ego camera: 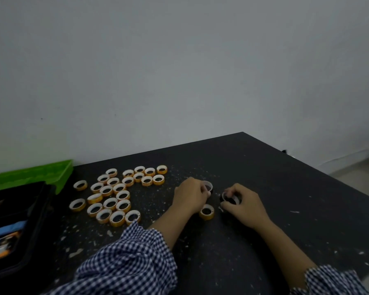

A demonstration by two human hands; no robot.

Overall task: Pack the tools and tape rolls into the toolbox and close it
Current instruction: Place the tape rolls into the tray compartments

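Observation:
Several yellow tape rolls [113,196] with white cores lie in a loose cluster on the black table [285,199]. My left hand [190,193] pinches one tape roll [208,185] at its rim. My right hand [241,204] curls round another tape roll [230,198] just to the right. A single yellow roll [206,212] lies between my wrists. The open toolbox [11,226] sits at the left edge, black inside with blue and orange tools partly visible, its green lid [34,175] raised behind it.
White specks and scraps are scattered over the tabletop. A plain grey wall stands behind the table. The table's far corner [242,133] and right edge drop to a pale floor [358,177].

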